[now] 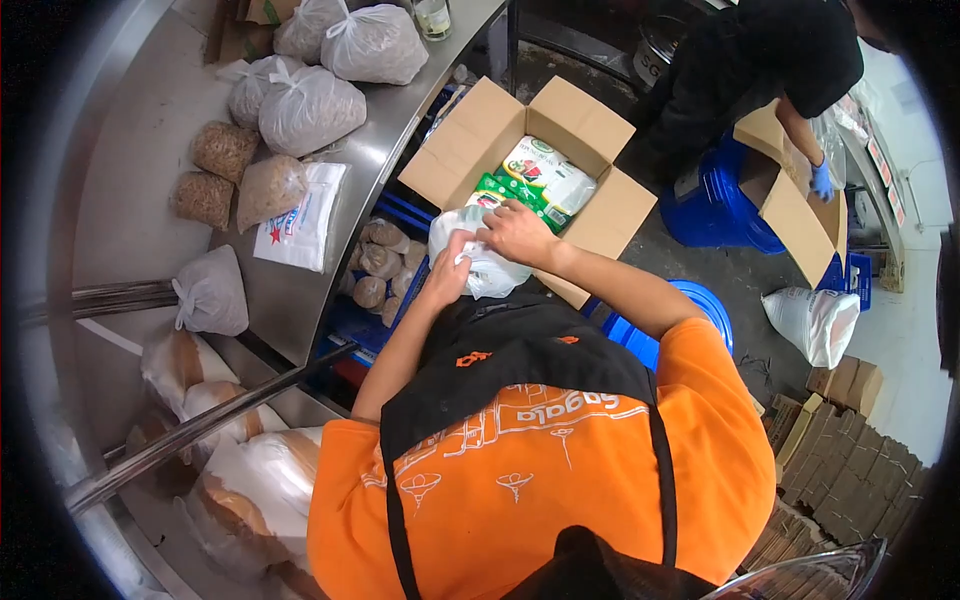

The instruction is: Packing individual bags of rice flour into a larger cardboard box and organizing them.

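Observation:
Both my hands grip the gathered top of a white plastic bag (491, 279) in front of my apron. My left hand (447, 274) pinches it from the near left side. From the right, my right hand (517, 234) holds the same plastic, its fingers close to the left ones. What the bag contains is hidden. Just beyond it stands an open cardboard box (471, 142) with its flaps folded out. Inside lie green-and-white printed flour packets (534, 161), partly behind my right hand.
Knotted plastic bags (311, 112) and brown-filled bags (225, 146) sit on the steel table (292, 300) at left. Below are a blue crate of wrapped bundles (379, 259) and a steel rail (210, 427). A blue-gloved co-worker's hand (821, 180) reaches into another carton (799, 217).

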Motion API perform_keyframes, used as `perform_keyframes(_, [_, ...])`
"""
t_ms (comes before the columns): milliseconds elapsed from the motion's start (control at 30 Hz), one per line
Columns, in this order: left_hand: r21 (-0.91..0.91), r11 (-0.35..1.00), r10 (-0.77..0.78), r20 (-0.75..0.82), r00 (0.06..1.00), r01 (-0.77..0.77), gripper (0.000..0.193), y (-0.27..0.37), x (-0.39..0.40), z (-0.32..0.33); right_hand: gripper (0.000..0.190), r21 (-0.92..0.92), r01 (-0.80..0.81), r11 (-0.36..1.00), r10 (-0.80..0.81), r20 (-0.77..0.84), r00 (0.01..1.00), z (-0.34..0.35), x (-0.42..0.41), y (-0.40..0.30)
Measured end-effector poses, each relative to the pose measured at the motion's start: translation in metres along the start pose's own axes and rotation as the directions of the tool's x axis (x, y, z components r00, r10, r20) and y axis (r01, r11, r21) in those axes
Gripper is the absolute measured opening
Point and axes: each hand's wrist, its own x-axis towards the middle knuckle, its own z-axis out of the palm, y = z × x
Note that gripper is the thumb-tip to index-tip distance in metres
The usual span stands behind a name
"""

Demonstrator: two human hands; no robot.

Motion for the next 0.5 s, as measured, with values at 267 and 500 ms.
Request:
perform_keyframes(267, [-0.722, 0.640, -0.206, 0.168, 0.964, 0.263, 0.034, -0.022, 0.005, -0.001, 0.021, 0.582, -0.421, 0.696, 0.324, 0.270, 0.907, 0.003, -0.018, -0.035])
perform_keyframes(500, [-0.553, 0.820, -0.141, 0.049, 0.989, 0.144, 0.020, -0.032, -0.006, 0.009, 0.036, 0.724, -0.353, 0.592, 0.100, 0.369, 0.924, 0.040, -0.041, -0.024])
